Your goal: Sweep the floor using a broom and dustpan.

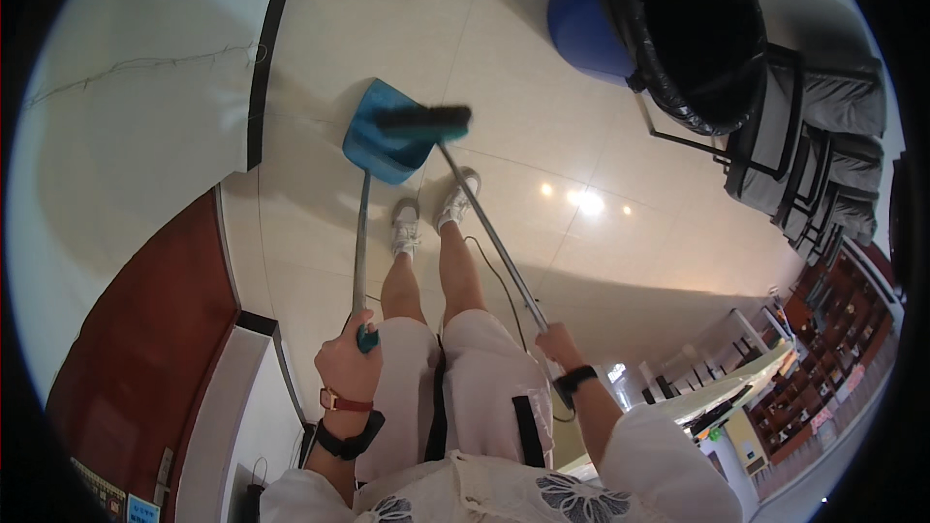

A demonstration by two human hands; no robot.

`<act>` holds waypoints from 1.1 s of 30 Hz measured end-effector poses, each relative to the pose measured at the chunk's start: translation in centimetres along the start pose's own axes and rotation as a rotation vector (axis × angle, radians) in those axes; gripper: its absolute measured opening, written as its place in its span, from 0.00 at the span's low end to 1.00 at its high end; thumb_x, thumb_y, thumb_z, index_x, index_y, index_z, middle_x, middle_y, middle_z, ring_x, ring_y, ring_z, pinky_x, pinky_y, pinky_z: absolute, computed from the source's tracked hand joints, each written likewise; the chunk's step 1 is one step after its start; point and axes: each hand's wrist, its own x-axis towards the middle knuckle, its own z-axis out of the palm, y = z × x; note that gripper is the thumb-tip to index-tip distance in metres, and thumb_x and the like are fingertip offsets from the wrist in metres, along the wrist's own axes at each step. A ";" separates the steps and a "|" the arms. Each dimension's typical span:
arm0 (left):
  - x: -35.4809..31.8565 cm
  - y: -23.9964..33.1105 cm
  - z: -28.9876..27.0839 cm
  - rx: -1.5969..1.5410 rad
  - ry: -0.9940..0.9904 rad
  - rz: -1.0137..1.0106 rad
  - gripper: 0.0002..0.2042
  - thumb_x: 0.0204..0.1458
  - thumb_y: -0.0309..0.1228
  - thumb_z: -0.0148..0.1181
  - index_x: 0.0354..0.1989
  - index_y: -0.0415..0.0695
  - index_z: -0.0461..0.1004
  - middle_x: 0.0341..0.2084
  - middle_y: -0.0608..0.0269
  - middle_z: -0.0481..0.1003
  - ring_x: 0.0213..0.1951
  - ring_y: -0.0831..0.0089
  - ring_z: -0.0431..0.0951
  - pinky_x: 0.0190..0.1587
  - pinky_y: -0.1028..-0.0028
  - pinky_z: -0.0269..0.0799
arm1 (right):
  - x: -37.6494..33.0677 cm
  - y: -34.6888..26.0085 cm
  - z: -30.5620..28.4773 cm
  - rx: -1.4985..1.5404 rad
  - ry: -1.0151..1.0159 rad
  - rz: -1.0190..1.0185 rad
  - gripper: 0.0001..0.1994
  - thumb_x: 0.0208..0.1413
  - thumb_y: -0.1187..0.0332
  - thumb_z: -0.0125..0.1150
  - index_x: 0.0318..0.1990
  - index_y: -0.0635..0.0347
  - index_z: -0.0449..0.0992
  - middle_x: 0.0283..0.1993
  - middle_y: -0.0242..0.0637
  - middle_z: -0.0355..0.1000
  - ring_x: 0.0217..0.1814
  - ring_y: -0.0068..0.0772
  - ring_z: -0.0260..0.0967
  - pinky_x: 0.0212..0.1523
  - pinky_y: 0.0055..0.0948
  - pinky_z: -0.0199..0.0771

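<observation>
- Your long-handled dustpan lies beyond both hands, held out ahead of your left hand, whose fingers are wrapped around its handle end.
- The broom slants from your right hand, closed around its shaft, probably so its bristles meet the pan's mouth; blur hides whether they touch.
- Count one dustpan, one broom, and two shoes just nearer your grips than the pan.
- Farther out, ahead and right of your right grip: one blue bin, its liner probably folded over to hold it open.
</observation>
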 end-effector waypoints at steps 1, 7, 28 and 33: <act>-0.2 -0.5 0.1 0.001 0.006 -0.004 0.07 0.41 0.30 0.54 0.31 0.55 0.72 0.08 0.53 0.66 0.15 0.56 0.70 0.19 0.66 0.66 | -1.9 -1.6 -1.5 0.120 -0.106 0.222 0.06 0.40 0.71 0.50 0.18 0.65 0.68 0.11 0.35 0.61 0.08 0.25 0.58 0.07 0.22 0.54; -1.5 -4.2 0.2 -0.043 0.007 -0.015 0.07 0.41 0.30 0.55 0.31 0.55 0.73 0.08 0.54 0.66 0.14 0.57 0.70 0.18 0.67 0.66 | -1.6 -6.2 -10.7 0.379 0.115 0.240 0.05 0.40 0.69 0.52 0.22 0.60 0.71 0.11 0.31 0.60 0.08 0.22 0.56 0.08 0.23 0.55; -3.2 -12.5 0.4 -0.179 0.055 -0.155 0.08 0.39 0.30 0.56 0.30 0.54 0.74 0.11 0.52 0.68 0.19 0.55 0.71 0.22 0.66 0.68 | -8.1 -8.6 -0.9 0.352 0.029 0.252 0.08 0.36 0.74 0.52 0.29 0.63 0.71 0.10 0.30 0.58 0.07 0.22 0.53 0.06 0.23 0.51; -3.8 -14.0 -0.3 -0.222 -0.026 -0.140 0.08 0.39 0.31 0.55 0.31 0.55 0.73 0.11 0.51 0.68 0.19 0.54 0.71 0.22 0.65 0.67 | 0.7 -12.1 -5.7 0.307 0.276 0.148 0.06 0.42 0.71 0.47 0.24 0.62 0.71 0.09 0.31 0.58 0.08 0.23 0.54 0.08 0.25 0.53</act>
